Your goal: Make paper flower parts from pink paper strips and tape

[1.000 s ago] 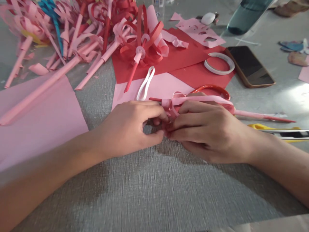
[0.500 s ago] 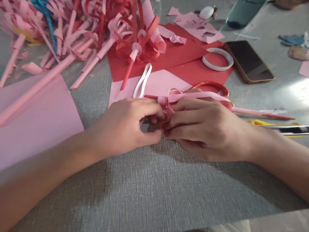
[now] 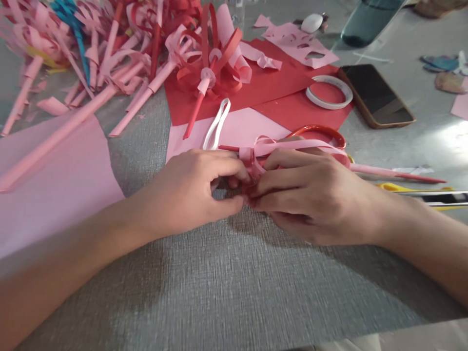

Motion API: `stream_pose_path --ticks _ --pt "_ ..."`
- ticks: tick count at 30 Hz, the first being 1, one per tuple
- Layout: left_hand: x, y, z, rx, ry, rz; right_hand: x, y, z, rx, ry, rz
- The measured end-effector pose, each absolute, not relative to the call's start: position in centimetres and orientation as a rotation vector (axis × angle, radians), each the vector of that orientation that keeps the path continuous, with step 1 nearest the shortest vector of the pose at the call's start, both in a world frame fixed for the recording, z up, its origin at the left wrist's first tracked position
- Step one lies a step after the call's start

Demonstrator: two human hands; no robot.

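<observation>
In the head view, my left hand (image 3: 201, 190) and my right hand (image 3: 318, 200) meet fingertip to fingertip at the middle of the table. Between them is a paper flower (image 3: 247, 157) with pink and red curled strips, and both hands pinch its lower part. My fingers cover much of it. A thin pink and red paper stick (image 3: 398, 172) pokes out to the right beyond my right hand. Red-handled scissors (image 3: 318, 129) lie just behind my right hand, their blades hidden. A white folded strip (image 3: 217, 124) lies behind my left hand.
A pile of pink and red paper flowers (image 3: 120, 58) fills the back left. Pink paper (image 3: 54, 195) lies at left, red sheets (image 3: 292, 97) behind my hands. A tape roll (image 3: 331, 102), a phone (image 3: 376, 95), a yellow-handled tool (image 3: 391, 186) and a bottle (image 3: 369, 22) stand or lie right.
The view has shifted very slightly, with the background a little lower. Both hands keep almost the same pinch on the paper flower.
</observation>
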State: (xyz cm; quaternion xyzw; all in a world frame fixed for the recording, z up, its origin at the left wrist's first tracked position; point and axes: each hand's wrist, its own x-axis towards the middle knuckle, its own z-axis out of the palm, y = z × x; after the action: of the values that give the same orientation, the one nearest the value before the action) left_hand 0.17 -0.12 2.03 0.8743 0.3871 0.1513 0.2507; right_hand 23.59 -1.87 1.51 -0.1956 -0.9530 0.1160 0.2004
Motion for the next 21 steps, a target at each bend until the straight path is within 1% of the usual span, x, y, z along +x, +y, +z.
stream_pose_path --ticks 13,21 --pt "0.07 -0.09 1.98 2.392 1.018 0.414 24.32 -1.81 0.88 -0.474 -2.632 0.286" --pt "0.02 -0.14 2.01 2.394 1.004 0.417 24.09 -1.9 1.17 -0.52 -2.658 0.298"
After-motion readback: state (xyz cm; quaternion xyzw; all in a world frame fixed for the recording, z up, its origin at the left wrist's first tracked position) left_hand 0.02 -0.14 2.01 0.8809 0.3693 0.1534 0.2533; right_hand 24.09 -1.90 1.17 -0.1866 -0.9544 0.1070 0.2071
